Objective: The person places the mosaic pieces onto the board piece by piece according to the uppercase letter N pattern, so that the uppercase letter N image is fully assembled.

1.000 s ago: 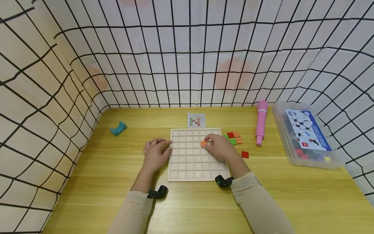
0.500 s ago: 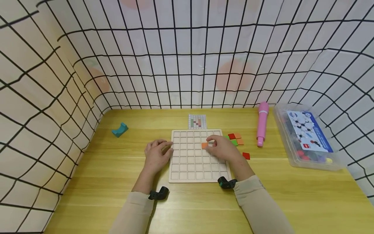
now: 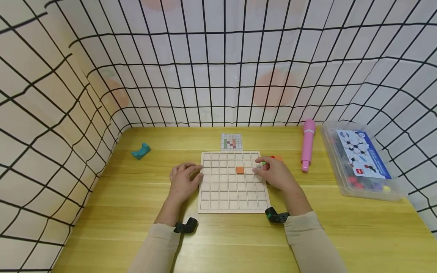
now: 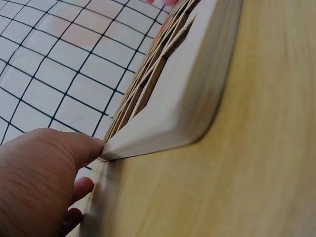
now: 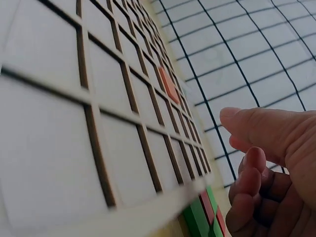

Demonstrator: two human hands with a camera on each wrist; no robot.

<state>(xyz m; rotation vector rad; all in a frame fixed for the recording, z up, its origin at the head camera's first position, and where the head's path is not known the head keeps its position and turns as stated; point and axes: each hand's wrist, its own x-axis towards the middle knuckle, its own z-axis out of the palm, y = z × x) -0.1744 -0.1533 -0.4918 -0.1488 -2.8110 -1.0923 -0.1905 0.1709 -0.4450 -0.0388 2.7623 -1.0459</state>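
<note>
A wooden grid board (image 3: 223, 185) lies flat on the table, with one orange square tile (image 3: 240, 170) in a cell of its upper right part. My left hand (image 3: 184, 182) rests at the board's left edge, its fingertips touching the rim; the left wrist view shows the thumb (image 4: 89, 147) against that edge. Over the right edge of the board hovers my right hand (image 3: 274, 173), thumb and forefinger apart with nothing between them. Partly hidden behind this hand are more tiles, among them an orange tile (image 3: 279, 158) and green tiles (image 5: 197, 217).
A printed pattern card (image 3: 231, 142) lies just behind the board. At the back left is a teal curved block (image 3: 141, 151). A pink microphone-shaped object (image 3: 308, 146) and a clear plastic box (image 3: 362, 159) with coloured parts stand on the right. Black wire mesh (image 3: 222, 76) encloses the table.
My right hand has let go of the orange tile, which stays in its cell, and has moved right toward the loose tiles. My left hand keeps its place at the board's edge.
</note>
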